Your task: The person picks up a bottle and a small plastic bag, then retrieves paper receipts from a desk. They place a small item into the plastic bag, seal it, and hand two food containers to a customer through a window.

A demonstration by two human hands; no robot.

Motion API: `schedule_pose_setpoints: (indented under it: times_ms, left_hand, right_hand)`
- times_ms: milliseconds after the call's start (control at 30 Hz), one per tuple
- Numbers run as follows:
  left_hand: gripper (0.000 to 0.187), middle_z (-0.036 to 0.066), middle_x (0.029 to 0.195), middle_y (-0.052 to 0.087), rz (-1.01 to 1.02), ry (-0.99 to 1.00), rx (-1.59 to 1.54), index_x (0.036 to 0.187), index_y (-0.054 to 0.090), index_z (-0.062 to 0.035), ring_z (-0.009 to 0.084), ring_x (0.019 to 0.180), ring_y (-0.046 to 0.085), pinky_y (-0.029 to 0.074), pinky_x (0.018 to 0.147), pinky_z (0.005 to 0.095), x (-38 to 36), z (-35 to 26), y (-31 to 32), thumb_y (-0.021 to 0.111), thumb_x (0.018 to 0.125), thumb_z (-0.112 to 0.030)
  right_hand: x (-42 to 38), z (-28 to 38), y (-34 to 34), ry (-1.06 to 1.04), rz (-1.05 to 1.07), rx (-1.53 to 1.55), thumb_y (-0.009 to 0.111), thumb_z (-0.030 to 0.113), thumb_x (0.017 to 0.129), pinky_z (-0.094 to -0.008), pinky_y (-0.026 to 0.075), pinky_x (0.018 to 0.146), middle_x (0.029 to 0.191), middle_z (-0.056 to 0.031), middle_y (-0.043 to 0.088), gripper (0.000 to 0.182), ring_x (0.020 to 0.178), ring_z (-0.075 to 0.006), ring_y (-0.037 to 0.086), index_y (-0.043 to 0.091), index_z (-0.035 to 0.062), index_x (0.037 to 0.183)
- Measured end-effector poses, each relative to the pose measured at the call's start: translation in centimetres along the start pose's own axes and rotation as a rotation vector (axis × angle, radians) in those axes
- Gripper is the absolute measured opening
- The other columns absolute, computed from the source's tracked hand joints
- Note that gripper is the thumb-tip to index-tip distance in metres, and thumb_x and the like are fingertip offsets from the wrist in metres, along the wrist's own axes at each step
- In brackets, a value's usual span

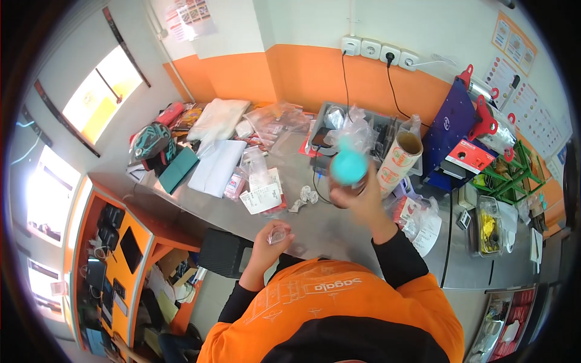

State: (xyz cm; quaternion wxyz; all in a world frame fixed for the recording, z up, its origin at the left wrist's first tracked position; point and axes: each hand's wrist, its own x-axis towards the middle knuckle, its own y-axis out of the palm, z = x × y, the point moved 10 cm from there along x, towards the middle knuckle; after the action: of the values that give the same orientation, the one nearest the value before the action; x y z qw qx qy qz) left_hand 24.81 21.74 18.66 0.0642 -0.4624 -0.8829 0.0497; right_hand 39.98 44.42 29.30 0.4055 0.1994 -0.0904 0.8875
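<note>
My right hand (353,195) is closed around a container with a turquoise top (349,167), blurred by motion, held over the metal counter (333,233) in front of a grey bin (324,142). Near the counter's front edge, my left hand (271,245) holds a small clear plastic cup (278,234) between its fingers. Beyond the left hand lie a crumpled paper (304,198) and a printed receipt (261,199). A printed cardboard tube (399,162) stands just right of my right hand.
A blue machine with red handles (451,127) stands at the right, beside green racks (514,172) and a tray with yellow items (489,225). Bags and papers (218,163) cover the counter's left part. Another person's arm (127,348) shows at bottom left.
</note>
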Motion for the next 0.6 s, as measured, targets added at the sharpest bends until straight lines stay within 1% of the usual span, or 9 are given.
schedule_pose_setpoints:
  times_ms: [33,67,133,233,267,333,433,533,600]
  left_hand:
    - [0.024,0.001,0.096,0.066,-0.002,-0.002,0.001,0.106,0.064,-0.0031,0.0077,0.092,0.06,0.048,0.083,0.0247,-0.1,0.1,0.0,0.076,0.085,-0.004]
    - [0.025,0.001,0.096,0.066,-0.005,0.0,0.004,0.106,0.064,-0.0029,0.008,0.092,0.06,0.047,0.084,0.0247,-0.2,0.0,0.0,0.076,0.085,-0.004]
    - [0.025,0.001,0.096,0.066,-0.017,0.012,0.013,0.106,0.063,-0.0025,0.0084,0.093,0.061,0.047,0.085,0.0248,-0.2,-0.2,-0.1,0.076,0.085,-0.003]
    - [0.022,0.001,0.1,0.066,0.02,-0.001,0.02,0.106,0.063,-0.0049,0.0096,0.097,0.061,0.046,0.088,0.0262,-0.1,0.1,0.2,0.073,0.087,0.0]
    - [0.022,0.001,0.1,0.066,0.027,0.006,0.014,0.106,0.063,-0.005,0.0095,0.096,0.061,0.046,0.088,0.026,-0.1,0.0,0.3,0.073,0.087,0.0]
    - [0.022,0.001,0.099,0.066,0.039,0.017,0.0,0.106,0.063,-0.0051,0.0094,0.096,0.06,0.045,0.087,0.0256,-0.1,-0.3,0.5,0.073,0.087,-0.001]
    - [0.022,0.0,0.098,0.066,0.058,0.0,-0.04,0.106,0.063,-0.0059,0.0088,0.095,0.06,0.045,0.086,0.0251,0.1,0.5,1.0,0.074,0.087,-0.001]
    - [0.023,0.0,0.097,0.066,0.07,0.029,-0.002,0.105,0.063,-0.0063,0.0082,0.094,0.06,0.045,0.085,0.0246,0.3,-0.2,1.2,0.074,0.087,0.0]
    - [0.023,0.0,0.097,0.066,0.079,0.001,0.003,0.105,0.063,-0.0062,0.0083,0.094,0.061,0.046,0.085,0.025,0.0,-0.1,1.2,0.073,0.086,0.001]
  right_hand:
    - [0.6,-2.4,-2.7,-0.013,-0.167,0.165,0.086,0.015,0.074,-0.0379,0.047,0.1,0.124,-0.0088,0.06,0.073,0.114,-0.0213,0.06,0.047,0.0036,0.135]
    - [0.5,-5.1,-4.1,0.167,-0.339,0.453,0.081,0.01,0.08,-0.0388,0.047,0.102,0.126,-0.0078,0.06,0.067,0.117,-0.0212,0.059,0.046,0.0035,0.137]
    - [0.4,-5.4,-4.8,0.039,-0.223,0.404,0.076,0.009,0.084,-0.0392,0.049,0.101,0.124,-0.0078,0.06,0.062,0.118,-0.0206,0.059,0.046,0.0028,0.138]
    - [0.0,-5.7,-5.1,0.233,-0.144,0.472,0.075,0.01,0.086,-0.0385,0.049,0.1,0.125,-0.0075,0.06,0.061,0.117,-0.0203,0.059,0.046,0.003,0.139]
    - [0.2,-5.8,-5.2,0.294,-0.152,0.745,0.074,0.015,0.088,-0.0383,0.05,0.099,0.127,-0.0075,0.06,0.059,0.117,-0.0206,0.06,0.046,0.0046,0.139]
    - [-0.3,-6.7,-5.8,0.345,-0.269,0.813,0.071,0.021,0.091,-0.0384,0.051,0.098,0.126,-0.0077,0.06,0.057,0.117,-0.0213,0.06,0.045,0.0064,0.14]
    - [0.2,-2.1,-4.0,0.133,-0.033,0.319,0.068,0.025,0.093,-0.0384,0.052,0.097,0.124,-0.0079,0.059,0.055,0.115,-0.021,0.06,0.045,0.0062,0.14]
    - [-0.1,-2.5,-5.4,0.161,-0.217,0.772,0.069,0.021,0.092,-0.0385,0.049,0.1,0.125,-0.0078,0.059,0.055,0.116,-0.0202,0.059,0.045,0.005,0.139]
    - [-0.3,-2.5,-5.2,0.126,-0.136,0.468,0.07,0.019,0.09,-0.0388,0.047,0.102,0.127,-0.0075,0.059,0.057,0.118,-0.0199,0.058,0.045,0.0041,0.139]
